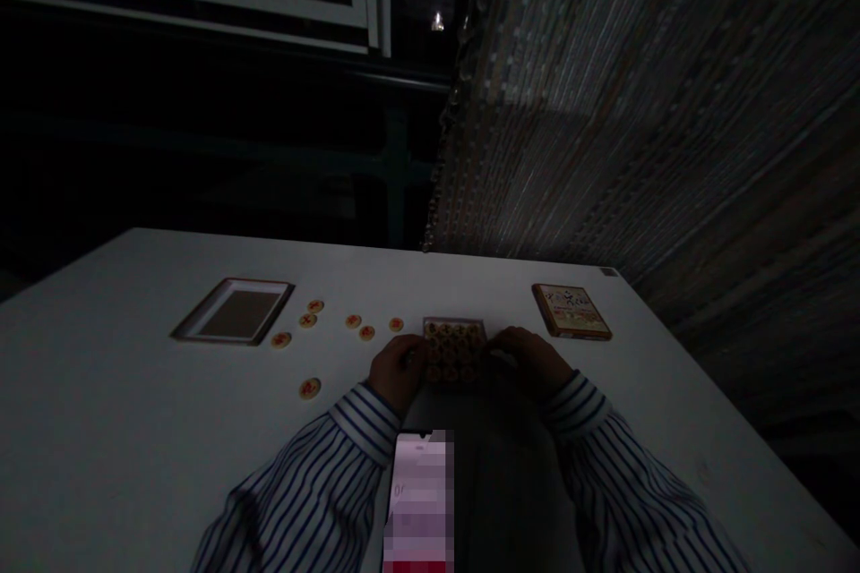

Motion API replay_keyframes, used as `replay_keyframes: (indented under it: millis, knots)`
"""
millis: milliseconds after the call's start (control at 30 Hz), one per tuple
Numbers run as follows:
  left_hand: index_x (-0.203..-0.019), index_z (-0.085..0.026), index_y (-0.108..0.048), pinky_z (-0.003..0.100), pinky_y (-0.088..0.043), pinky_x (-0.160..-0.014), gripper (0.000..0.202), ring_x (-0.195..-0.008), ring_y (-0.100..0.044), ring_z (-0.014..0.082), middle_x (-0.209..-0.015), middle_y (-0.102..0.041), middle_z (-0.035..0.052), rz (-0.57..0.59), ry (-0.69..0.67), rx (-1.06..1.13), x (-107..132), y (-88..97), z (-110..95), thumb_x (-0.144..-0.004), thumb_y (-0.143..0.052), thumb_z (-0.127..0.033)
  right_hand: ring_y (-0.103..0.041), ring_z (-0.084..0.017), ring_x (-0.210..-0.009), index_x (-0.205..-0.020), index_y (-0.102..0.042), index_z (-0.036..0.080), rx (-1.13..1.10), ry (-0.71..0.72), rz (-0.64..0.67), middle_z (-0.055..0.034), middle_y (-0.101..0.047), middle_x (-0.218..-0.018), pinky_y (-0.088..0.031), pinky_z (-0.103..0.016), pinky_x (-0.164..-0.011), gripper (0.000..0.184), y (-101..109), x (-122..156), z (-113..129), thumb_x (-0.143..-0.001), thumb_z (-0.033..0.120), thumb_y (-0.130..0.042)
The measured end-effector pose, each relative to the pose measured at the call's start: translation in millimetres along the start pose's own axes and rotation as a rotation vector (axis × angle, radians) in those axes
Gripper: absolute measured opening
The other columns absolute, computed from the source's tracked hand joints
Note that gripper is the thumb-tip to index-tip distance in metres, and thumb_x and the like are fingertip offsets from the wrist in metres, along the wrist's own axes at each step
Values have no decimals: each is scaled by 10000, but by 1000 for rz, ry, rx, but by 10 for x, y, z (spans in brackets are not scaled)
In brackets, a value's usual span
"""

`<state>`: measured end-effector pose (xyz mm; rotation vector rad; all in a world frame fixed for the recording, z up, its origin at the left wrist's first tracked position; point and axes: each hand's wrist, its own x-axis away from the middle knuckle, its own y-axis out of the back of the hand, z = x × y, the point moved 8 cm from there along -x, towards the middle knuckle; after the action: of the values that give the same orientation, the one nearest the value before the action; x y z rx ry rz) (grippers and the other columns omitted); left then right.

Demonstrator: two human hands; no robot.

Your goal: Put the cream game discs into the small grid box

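A small tray (454, 386) filled with rows of round xiangqi pieces (450, 349) lies on the white table in front of me. My left hand (401, 369) is closed at its left side, with the fingers curled against the edge. On the opposite side, my right hand (530, 360) pinches the right edge between thumb and fingers. Dim light hides the exact fingertip contact. Left of the tray, several loose pieces with red characters are scattered, among them one piece (310, 389) nearer to me and another piece (396, 324) close to the tray.
An open shallow box (272, 338) stands at the far left of the white table (167, 430). A printed box lid (572, 312) lies at the right. A lit phone (417, 492) sits near my left forearm. Behind the table's right side hangs a string curtain (571, 125).
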<state>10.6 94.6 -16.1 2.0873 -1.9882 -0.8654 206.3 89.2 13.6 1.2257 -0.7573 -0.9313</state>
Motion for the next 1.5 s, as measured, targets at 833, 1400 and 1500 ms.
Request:
replay_keyframes:
  millis: [833, 1400, 1500]
  knots:
    - [-816, -168, -616, 301, -485, -726, 186, -792, -594, 157, -837, -641, 55, 8, 9, -4, 5, 6, -27, -763, -465, -262, -529, -178, -856, -962, -624, 197, 69, 14, 42, -84, -596, -934, -404, -290, -719, 245, -33, -22, 25, -804, 286, -459]
    - [-821, -180, -619, 296, -482, -725, 177, -791, -594, 153, -835, -642, 43, -4, -15, -15, 5, -3, -1, -760, -472, -257, -534, -174, -847, -971, -624, 222, 77, -5, 48, -77, -599, -929, -402, -287, -716, 248, -19, -20, 34, -820, 288, -438]
    - [-815, -182, -619, 300, -484, -725, 173, -788, -593, 153, -830, -641, 41, -21, -20, -11, 3, 0, 10, -759, -477, -263, -533, -180, -868, -982, -618, 226, 62, -6, 47, -77, -597, -944, -406, -294, -728, 248, -7, -11, 31, -805, 299, -461]
